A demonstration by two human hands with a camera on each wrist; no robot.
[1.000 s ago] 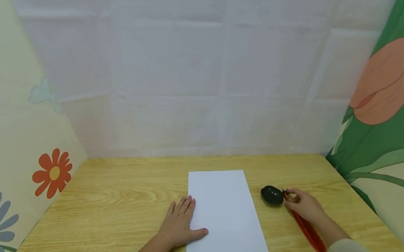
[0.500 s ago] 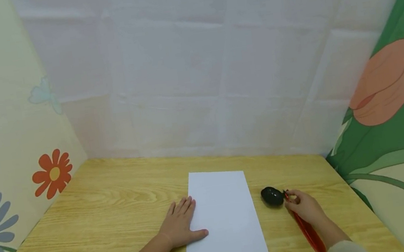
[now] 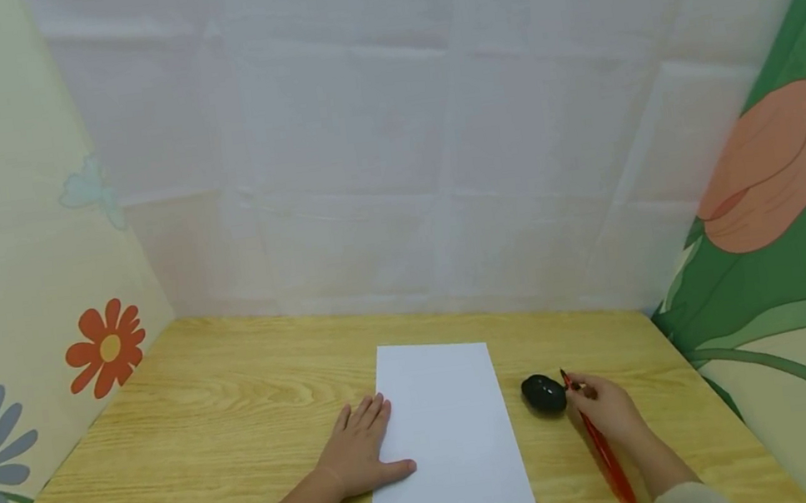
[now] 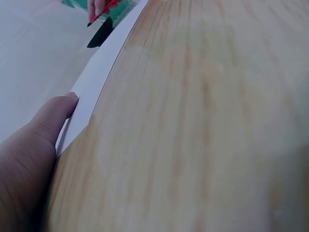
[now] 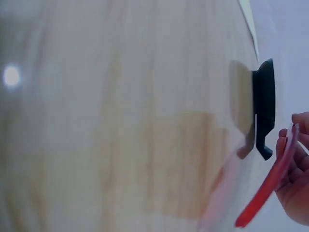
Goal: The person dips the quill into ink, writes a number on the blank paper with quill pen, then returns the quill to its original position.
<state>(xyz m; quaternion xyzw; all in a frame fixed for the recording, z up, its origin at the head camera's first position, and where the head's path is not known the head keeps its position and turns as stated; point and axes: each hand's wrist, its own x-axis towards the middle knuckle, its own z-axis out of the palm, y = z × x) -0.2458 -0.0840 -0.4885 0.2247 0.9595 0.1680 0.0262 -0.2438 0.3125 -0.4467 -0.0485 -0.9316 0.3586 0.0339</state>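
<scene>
A plain white sheet of paper (image 3: pixel 455 430) lies upright-wise on the wooden table. My left hand (image 3: pixel 355 452) rests flat over its left edge, fingers spread and thumb stretched onto the sheet. To the right of the paper, my right hand (image 3: pixel 610 411) pinches a slim red pen (image 3: pixel 607 461) near its dark, pointed tip. The pen's long body slants back toward me beneath the palm. Just left of those fingers sits a glossy black rounded object (image 3: pixel 544 394). From the right wrist, this black object (image 5: pixel 264 96) has a flared side profile, and the red pen (image 5: pixel 264 193) looks blurred.
The wood-grain table (image 3: pixel 253 379) reaches back to a creased white sheet (image 3: pixel 359 139) hung as a backdrop. Flower-printed panels stand on both sides, with a red flower (image 3: pixel 109 348) at left and a large tulip (image 3: pixel 777 163) at right.
The red pen has turned in my right hand: its dark tip now points up past the fingertips and its body looks narrower. My left hand, the paper and the black object stay put.
</scene>
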